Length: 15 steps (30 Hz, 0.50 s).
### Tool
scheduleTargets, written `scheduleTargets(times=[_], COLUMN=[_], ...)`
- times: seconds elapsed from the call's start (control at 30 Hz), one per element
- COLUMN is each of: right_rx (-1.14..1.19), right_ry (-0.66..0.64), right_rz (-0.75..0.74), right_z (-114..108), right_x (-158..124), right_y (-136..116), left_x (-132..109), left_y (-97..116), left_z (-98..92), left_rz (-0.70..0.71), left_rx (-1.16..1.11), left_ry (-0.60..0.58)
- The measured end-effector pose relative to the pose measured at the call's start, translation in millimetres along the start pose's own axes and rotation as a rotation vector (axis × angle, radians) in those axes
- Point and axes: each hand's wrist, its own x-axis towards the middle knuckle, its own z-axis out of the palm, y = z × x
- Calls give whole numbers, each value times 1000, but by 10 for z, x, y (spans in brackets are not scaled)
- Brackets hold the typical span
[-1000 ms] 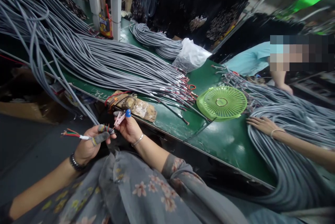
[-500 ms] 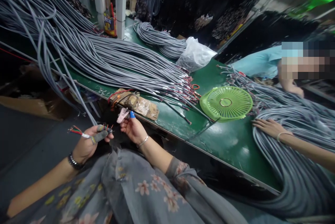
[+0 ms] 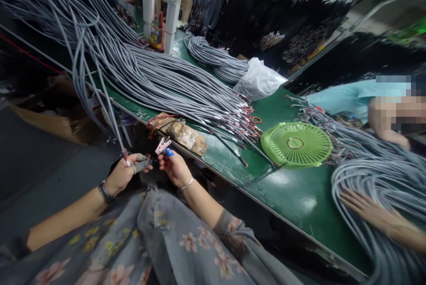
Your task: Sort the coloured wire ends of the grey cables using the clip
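My left hand (image 3: 124,173), with grey covers on some fingers, is closed around the end of a grey cable (image 3: 115,127) that hangs over the table edge. Thin wire ends (image 3: 150,159) poke out by its fingertips, small and partly hidden. My right hand (image 3: 178,170) pinches a pink clothes peg (image 3: 163,145), its thumb wearing a blue finger cover. Both hands are close together in front of the table edge, the peg just right of the wire ends. Whether the peg touches the wires I cannot tell.
Long grey cables (image 3: 159,78) cover the green table (image 3: 279,191). A taped wooden block (image 3: 186,136) sits at its near edge. Further right are a green fan (image 3: 296,143), a plastic bag (image 3: 258,78) and a co-worker's hand (image 3: 369,209) on coiled cables (image 3: 353,174).
My left hand has moved right and turned, bringing the wires close to my right hand. The peg now shows its two arms. The co-worker's hand lies further over the coil, and the view has shifted.
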Motion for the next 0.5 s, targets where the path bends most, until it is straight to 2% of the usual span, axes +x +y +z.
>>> scheduleTargets(times=[0.13, 0.23, 0.3, 0.5], right_rx=[-132, -268, -366, -619], right_ry=[51, 63, 28, -194], right_rz=[-48, -88, -144, -357], right_z=[-65, -142, -179, -132], right_x=[-60, -109, -151, -348], right_y=[28, 32, 21, -6], left_x=[-8, -5, -8, -71], left_y=[3, -26, -62, -147], left_z=[103, 182, 212, 191], left_rz=[61, 152, 173, 131], left_rx=[34, 117, 273, 551], left_ry=[-20, -119, -144, -72])
